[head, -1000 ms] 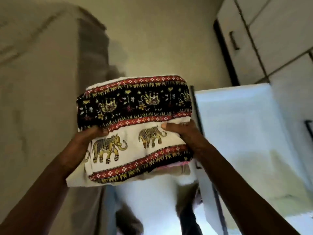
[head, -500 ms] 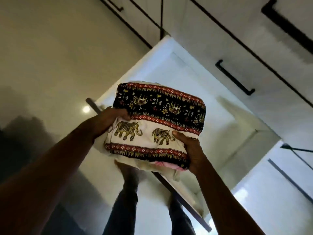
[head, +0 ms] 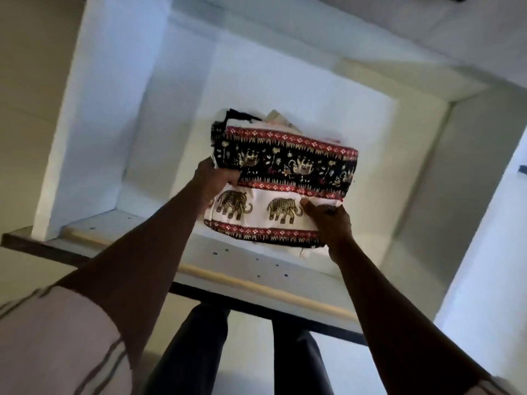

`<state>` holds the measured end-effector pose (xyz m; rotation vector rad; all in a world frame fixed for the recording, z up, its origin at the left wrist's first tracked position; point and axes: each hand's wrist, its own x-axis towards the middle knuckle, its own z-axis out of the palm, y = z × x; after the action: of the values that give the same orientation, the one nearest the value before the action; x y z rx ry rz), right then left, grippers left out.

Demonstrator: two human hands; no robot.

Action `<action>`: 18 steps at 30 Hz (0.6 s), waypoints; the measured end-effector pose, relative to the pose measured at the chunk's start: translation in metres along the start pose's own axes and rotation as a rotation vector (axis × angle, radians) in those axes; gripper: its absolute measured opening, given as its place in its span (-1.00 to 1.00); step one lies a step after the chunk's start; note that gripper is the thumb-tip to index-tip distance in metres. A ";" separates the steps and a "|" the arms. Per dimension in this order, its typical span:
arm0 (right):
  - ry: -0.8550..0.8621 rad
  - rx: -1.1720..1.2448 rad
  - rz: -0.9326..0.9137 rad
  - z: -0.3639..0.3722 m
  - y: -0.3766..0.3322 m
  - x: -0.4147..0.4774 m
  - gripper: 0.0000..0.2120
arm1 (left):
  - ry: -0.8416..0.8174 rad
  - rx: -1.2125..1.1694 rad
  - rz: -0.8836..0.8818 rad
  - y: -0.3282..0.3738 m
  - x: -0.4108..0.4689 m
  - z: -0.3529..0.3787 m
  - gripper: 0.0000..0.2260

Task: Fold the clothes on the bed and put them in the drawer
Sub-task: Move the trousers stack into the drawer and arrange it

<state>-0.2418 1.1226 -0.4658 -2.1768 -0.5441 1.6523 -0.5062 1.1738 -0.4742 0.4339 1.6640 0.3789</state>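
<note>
Folded elephant-print clothes point(head: 281, 178) held between both hands over open white drawer point(head: 137, 109). Left hand point(head: 218, 179) fingers curled round left edge; right hand point(head: 328, 220) thumb pinching near right corner.

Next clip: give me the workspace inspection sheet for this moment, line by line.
Surface: drawer pulled open, white inside.
Job's things: folded clothes, elephant-print piece on top, held over the drawer's inside; whether the stack touches the bottom cannot be told.
Clutter: nothing seen.
Grips: left hand holds the stack's left end; right hand holds its right end, thumb on top.
Cables: nothing seen.
Surroundings: pale floor; the person's legs in dark trousers below the drawer front; striped sleeve at lower left.
</note>
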 end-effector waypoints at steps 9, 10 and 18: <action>-0.141 -1.555 -0.950 0.052 0.008 -0.052 0.04 | 0.231 0.222 0.042 -0.016 -0.030 -0.025 -0.12; -0.190 -1.607 -0.921 0.059 0.006 -0.049 0.08 | 0.269 0.240 0.047 -0.019 -0.033 -0.030 -0.18; -0.522 -1.143 -0.658 0.057 -0.079 -0.053 -0.49 | 0.360 0.065 0.047 -0.033 -0.059 -0.043 -0.53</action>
<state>-0.3166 1.1666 -0.3970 -1.6522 -2.5104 1.6344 -0.5440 1.1167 -0.4336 0.4739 2.0223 0.4593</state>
